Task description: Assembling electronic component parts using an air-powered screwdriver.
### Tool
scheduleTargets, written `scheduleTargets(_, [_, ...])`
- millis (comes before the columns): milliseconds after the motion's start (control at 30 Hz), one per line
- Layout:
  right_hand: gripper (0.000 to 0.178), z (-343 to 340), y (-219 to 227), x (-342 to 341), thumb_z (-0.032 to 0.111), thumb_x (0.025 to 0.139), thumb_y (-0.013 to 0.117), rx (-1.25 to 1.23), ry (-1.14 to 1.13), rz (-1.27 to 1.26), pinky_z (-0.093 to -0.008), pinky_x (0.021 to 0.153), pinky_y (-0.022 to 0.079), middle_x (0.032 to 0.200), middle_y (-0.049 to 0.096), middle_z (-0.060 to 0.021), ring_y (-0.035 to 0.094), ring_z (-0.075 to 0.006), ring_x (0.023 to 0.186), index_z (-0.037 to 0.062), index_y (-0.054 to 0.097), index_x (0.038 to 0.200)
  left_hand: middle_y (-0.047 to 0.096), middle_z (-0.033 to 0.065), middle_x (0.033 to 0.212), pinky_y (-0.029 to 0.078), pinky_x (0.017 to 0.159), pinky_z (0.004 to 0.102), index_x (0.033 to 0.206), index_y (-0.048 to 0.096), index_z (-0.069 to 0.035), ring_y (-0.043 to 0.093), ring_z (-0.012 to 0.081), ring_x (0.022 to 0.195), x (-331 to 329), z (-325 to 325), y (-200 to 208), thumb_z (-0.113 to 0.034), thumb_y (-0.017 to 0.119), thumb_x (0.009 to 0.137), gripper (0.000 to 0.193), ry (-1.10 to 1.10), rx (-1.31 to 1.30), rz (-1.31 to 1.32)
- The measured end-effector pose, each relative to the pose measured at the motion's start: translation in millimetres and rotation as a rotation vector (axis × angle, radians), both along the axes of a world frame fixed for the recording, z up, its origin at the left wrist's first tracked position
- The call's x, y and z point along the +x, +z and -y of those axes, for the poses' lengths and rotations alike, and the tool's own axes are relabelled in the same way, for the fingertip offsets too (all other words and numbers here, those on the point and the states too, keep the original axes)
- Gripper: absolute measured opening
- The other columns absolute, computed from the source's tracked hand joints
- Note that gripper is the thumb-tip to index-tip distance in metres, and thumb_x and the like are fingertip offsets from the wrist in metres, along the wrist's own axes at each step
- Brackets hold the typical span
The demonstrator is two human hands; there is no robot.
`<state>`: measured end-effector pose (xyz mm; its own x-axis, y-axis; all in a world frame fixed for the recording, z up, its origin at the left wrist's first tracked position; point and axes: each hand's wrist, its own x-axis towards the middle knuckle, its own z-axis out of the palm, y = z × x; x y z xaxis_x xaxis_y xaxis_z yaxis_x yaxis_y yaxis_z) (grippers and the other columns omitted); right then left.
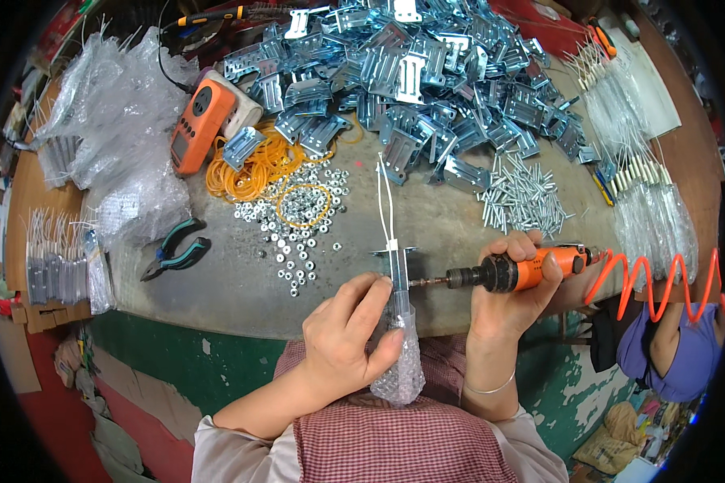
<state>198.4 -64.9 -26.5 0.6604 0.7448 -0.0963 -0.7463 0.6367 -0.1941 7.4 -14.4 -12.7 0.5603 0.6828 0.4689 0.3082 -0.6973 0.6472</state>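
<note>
Steadily, keep the orange-and-black power screwdriver (532, 272) square to the slim silvery part with white wires (399, 274), and press lightly so that the bit does not skid; that seems the key to what looks like fastening. The part sits upright near the front edge of the grey bench (217, 282), pinched in the left hand (346, 330), while the right hand (511, 282) wraps round the screwdriver at the part's three o'clock. Bracing the left fingertips behind the working point, clear of the bit, should stop twisting. The wires stand toward twelve o'clock, best kept away from the spinning shank. Harder to make out: whether the bit meets a screw head, and whether a nut backs it, since the fingers cover that side. Below, at six o'clock, a clear bubble-wrap sleeve (400, 378) blurs the lower end; the coiled orange hose (660, 294) runs out at three o'clock, its far end unseen.
</note>
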Motion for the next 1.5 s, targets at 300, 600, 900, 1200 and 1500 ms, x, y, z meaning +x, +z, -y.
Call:
scheduleTargets(300, [0.051,3,-4,1,0.016,0.083,0.061,0.033,0.033,0.051,-0.037,0.088,0.046,0.088,0.049,-0.005,0.053,-0.0172,0.085,-0.001,0.042,0.128,0.059,0.0206,0.101,0.051,0.065,0.0361,0.114,0.051,0.002,0.062,0.0333,0.08,-3,0,5,-0.024,0.063,0.077,0.047,-0.035,-0.071,-0.019])
scheduleTargets(600, [0.04,3,-8,3,0.021,0.085,0.058,-0.061,-0.007,0.141,-0.0353,0.086,0.046,0.086,0.049,-0.0049,0.052,-0.0162,0.083,0.0032,0.046,0.118,0.062,0.0201,0.105,0.052,0.075,0.0371,0.114,0.055,0.002,0.064,0.0338,0.089,-18,-7,19,-0.011,0.066,0.074,0.044,0.011,-0.087,-0.036])
scheduleTargets(900, [0.036,1,-6,2,0.021,0.086,0.055,-0.045,-0.008,0.139,-0.0347,0.088,0.045,0.088,0.048,-0.0045,0.05,-0.0156,0.083,0.0041,0.044,0.117,0.063,0.0138,0.109,0.045,0.085,0.0385,0.114,0.057,0.001,0.059,0.0306,0.105,-88,-40,9,0.011,0.053,0.076,0.04,0.423,0.25,-0.39])
scheduleTargets(1200, [0.036,3,-9,6,0.02,0.086,0.057,-0.022,-0.002,0.16,-0.0339,0.088,0.044,0.087,0.049,-0.0054,0.052,-0.016,0.084,0.0045,0.044,0.116,0.053,0.01,0.078,0.044,0.066,0.0392,0.079,0.055,-0.004,0.053,0.0297,0.076,-88,-69,24,0.001,0.065,0.069,0.015,0.264,0.242,-0.602])
scheduleTargets(1500, [0.036,1,-5,1,0.02,0.084,0.06,-0.039,-0.011,0.104,-0.0371,0.088,0.044,0.086,0.05,-0.0061,0.052,-0.0183,0.083,0.0052,0.047,0.114,0.061,0.0083,0.08,0.047,0.062,0.0251,0.083,0.061,0.002,0.059,0.0151,0.069,-25,-35,34,0.005,0.066,0.076,0.009,-0.01,-0.313,0.02])
